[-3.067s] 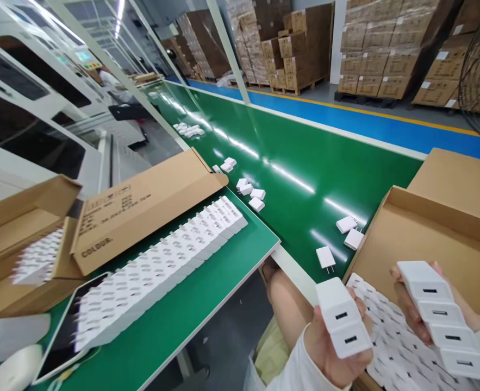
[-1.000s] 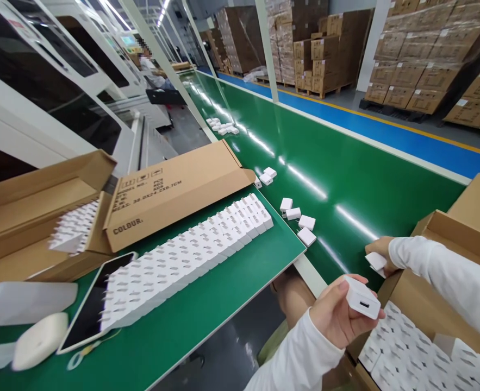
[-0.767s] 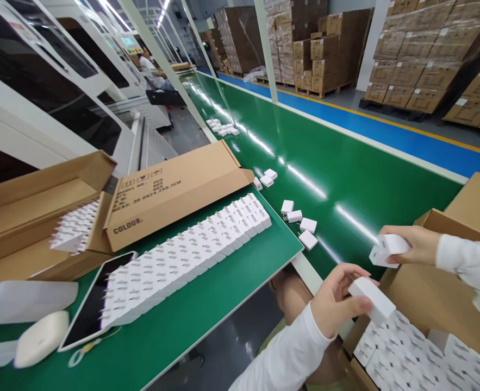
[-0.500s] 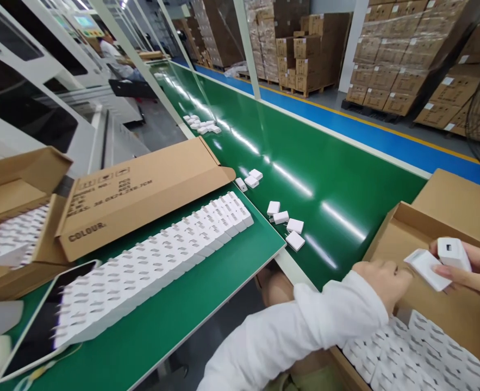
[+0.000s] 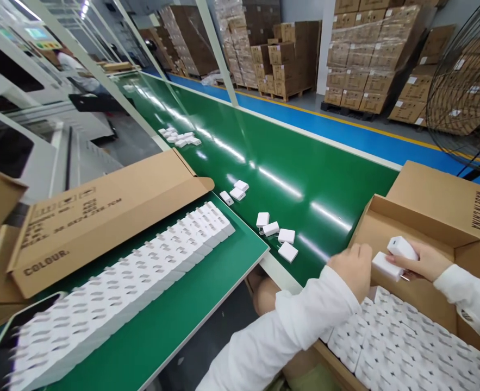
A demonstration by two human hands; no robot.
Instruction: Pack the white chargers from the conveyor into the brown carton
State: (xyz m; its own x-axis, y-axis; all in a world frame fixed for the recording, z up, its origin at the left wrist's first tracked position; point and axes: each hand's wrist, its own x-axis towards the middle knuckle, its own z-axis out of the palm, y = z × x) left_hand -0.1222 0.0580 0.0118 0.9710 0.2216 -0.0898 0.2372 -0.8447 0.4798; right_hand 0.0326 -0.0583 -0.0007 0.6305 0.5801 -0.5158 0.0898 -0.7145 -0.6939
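My right hand (image 5: 427,260) holds two white plug adapters (image 5: 387,266) over an open cardboard box (image 5: 417,217) at the right. Just left of them, above the box's near left edge, is my left hand (image 5: 351,269), its fingers curled together; what they hold, if anything, is hidden. Rows of white adapters (image 5: 411,342), prongs up, fill the near part of the box. Loose white adapters (image 5: 286,236) lie on the green belt (image 5: 305,168) to the left of my hands. A long block of white adapters (image 5: 142,277) stands prongs up on the green side table (image 5: 199,293).
A flattened-looking carton (image 5: 113,212) lies behind the adapter block. Another open box (image 5: 3,260) is at the far left. A fan (image 5: 463,92) stands at the upper right. Stacked cartons (image 5: 370,60) sit beyond the belt, and a person (image 5: 70,62) is at the upper left.
The view has turned to the right, so the belt and tables appear farther left. My right hand still holds the two adapters, now tilted differently. My left hand remains close beside them.
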